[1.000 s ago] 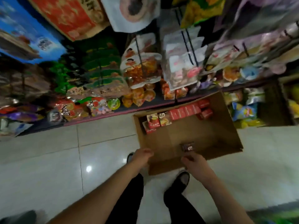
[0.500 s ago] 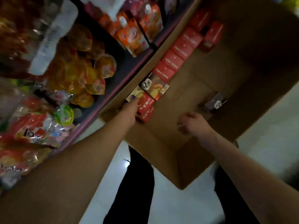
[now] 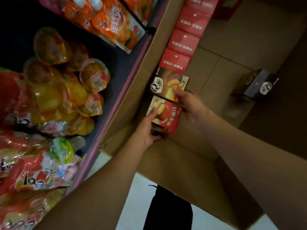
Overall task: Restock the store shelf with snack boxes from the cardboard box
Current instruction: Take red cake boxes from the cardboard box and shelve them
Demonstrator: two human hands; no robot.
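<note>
While my arms reach down into the cardboard box (image 3: 191, 163), I see a dark trouser leg (image 3: 167, 211) at six o'clock, standing on pale floor tiles (image 3: 132, 196) just below the box's near wall. My left hand (image 3: 146, 130) sits at about seven o'clock from the red snack box (image 3: 166, 113), fingers curled around its near end with the thumb pressed on its top face, so that hand has hold of it. My right hand (image 3: 189, 105) comes in from four o'clock; its fingers are closed over the far right corner of the same red snack box, and the fingertips touch the edge of the dark snack box (image 3: 167, 83) lying just beyond, at twelve o'clock from the red one. Whether the right hand grips only the red one or both, I cannot tell.

Both boxes lie against the left wall of the cardboard box. Past them, toward one o'clock, a row of plain red boxes (image 3: 184, 42) runs along that same wall, touching end to end. Well apart, at three o'clock, a lone dark box (image 3: 260, 85) stands on the cardboard floor.

Outside the box, from nine to eleven o'clock, the store shelf (image 3: 121, 90) with its pink edge holds jelly cups (image 3: 93, 75) and orange snack bags (image 3: 114, 22).
</note>
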